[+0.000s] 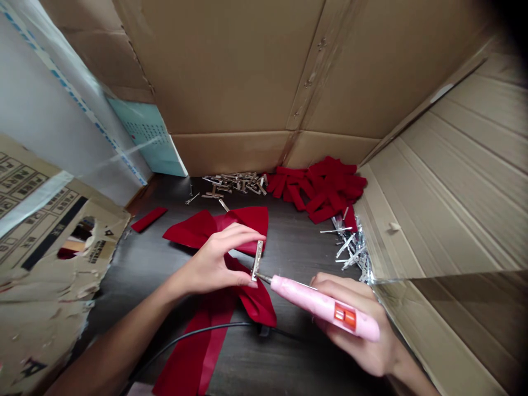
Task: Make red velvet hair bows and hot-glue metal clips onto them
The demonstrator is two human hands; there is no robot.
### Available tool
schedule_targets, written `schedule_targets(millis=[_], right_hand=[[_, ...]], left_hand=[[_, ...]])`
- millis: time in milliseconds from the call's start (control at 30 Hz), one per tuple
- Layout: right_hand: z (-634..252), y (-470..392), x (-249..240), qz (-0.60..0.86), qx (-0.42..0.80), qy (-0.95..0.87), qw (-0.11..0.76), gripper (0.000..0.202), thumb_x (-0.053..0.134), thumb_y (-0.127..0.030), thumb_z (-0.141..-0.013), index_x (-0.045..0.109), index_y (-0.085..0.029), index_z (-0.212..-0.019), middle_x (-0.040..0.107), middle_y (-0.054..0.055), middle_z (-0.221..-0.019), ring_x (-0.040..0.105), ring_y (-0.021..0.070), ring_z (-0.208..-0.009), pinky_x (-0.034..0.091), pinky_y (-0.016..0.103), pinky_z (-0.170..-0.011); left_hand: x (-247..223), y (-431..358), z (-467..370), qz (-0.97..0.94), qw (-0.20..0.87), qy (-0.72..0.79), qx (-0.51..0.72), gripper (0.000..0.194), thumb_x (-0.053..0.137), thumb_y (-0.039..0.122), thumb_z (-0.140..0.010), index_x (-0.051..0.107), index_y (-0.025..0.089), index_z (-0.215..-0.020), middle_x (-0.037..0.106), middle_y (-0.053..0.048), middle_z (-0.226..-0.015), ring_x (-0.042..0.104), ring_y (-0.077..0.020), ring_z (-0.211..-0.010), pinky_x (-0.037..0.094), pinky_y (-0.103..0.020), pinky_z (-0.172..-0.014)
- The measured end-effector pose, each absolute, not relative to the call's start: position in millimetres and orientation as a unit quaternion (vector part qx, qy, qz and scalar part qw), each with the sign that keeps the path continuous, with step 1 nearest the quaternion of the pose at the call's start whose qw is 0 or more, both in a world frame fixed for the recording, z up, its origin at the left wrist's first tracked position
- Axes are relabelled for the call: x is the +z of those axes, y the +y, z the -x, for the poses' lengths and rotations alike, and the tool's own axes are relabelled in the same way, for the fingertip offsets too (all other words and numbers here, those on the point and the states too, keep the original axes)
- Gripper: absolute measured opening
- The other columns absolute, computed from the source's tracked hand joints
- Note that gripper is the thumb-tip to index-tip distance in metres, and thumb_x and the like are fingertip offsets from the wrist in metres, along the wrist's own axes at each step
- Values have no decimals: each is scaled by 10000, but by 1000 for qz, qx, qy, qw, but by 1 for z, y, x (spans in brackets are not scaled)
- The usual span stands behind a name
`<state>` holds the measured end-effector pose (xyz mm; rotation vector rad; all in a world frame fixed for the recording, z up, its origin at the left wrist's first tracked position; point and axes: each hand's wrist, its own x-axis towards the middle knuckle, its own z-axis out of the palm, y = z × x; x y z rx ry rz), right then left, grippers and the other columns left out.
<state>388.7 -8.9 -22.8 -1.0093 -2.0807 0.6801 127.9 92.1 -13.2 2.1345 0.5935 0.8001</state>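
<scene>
Between the thumb and fingertips of my left hand (218, 261) is a flat metal hair clip (258, 259), held by its two ends. In my right hand (358, 324) I grip a pink hot glue gun (309, 296) with an orange switch on its side. Its metal nozzle touches or nearly touches the lower end of the clip. Beneath my left hand lies a large red fabric bow (247, 217), with long tails (193, 352) running toward me. My left hand covers the bow's middle. A black cord (198, 331) crosses the tails.
At the back lie a pile of metal clips (239, 182) and a heap of red fabric strips (325, 187). Silvery twist ties (352, 250) sit at the right. One red strip (149, 219) is at the left. Cardboard walls (231, 71) enclose the dark table (295, 236).
</scene>
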Motion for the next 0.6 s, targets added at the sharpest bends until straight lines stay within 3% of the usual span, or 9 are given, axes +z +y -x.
schedule_targets(millis=[200, 433, 600], right_hand=[[-387, -7, -19, 372, 275, -806, 369, 156, 462, -151, -793, 578, -163, -895, 609, 64, -755, 569, 187, -630, 408, 318, -535], [-389, -9, -23, 397, 265, -801, 360, 60, 472, -149, -797, 513, -187, -774, 525, 21, -657, 503, 165, -556, 353, 311, -500], [-390, -10, -31, 409, 254, -795, 369, 74, 472, -139, -810, 521, -193, -797, 521, 22, -658, 502, 174, -558, 363, 321, -515]], left_hand=[[-13, 91, -127, -837, 384, 235, 309, 615, 830, 363, -673, 615, 185, -1220, 655, -133, -1194, 576, -275, -1125, 457, -443, -968], [-14, 92, -128, -837, 386, 231, 311, 623, 829, 374, -672, 612, 190, -1226, 657, -134, -1192, 577, -278, -1121, 461, -453, -961], [-13, 91, -128, -837, 386, 230, 312, 601, 823, 366, -681, 617, 200, -1221, 662, -131, -1183, 580, -282, -1115, 465, -473, -958]])
